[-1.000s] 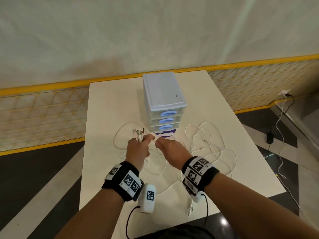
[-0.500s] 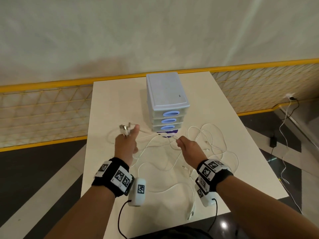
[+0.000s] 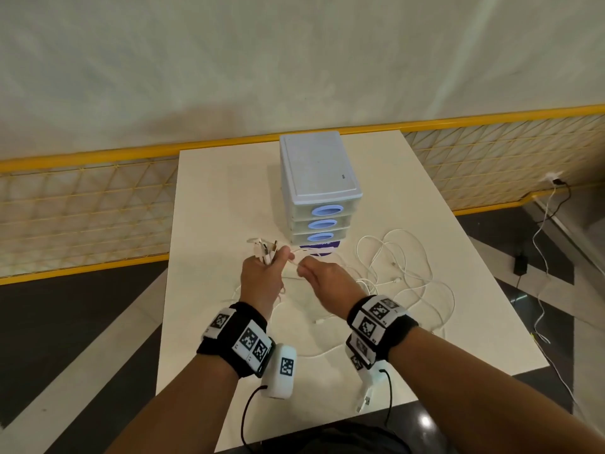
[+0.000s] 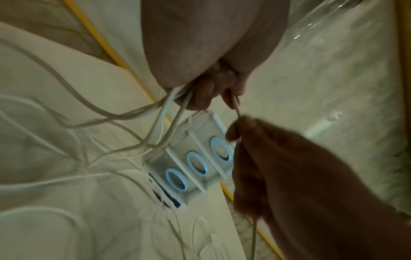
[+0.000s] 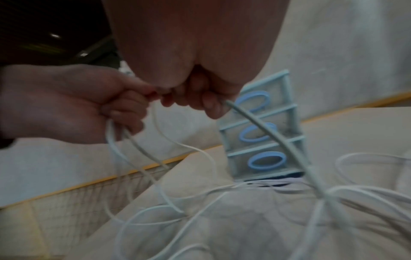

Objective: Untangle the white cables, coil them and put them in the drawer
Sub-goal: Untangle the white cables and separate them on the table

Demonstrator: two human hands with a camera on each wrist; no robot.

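Your left hand (image 3: 262,276) gripped a bundle of thin white cables (image 3: 266,253) at frame centre. Your right hand (image 3: 322,278) pinched one strand beside it, below the pale plastic three-drawer unit (image 3: 319,188).

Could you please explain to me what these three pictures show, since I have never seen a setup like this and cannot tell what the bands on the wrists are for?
No machine here: a person works with bare hands, wearing a camera on the head and one on each wrist, strapped on with black bands carrying printed markers. The wide picture is the head view; the two close, blurry ones look along each hand. On the white table stands a small drawer unit with three closed drawers, and loose white cables sprawl beside it. The left hand grips a bundle of cable ends; the right hand pinches one strand stretched between the hands.
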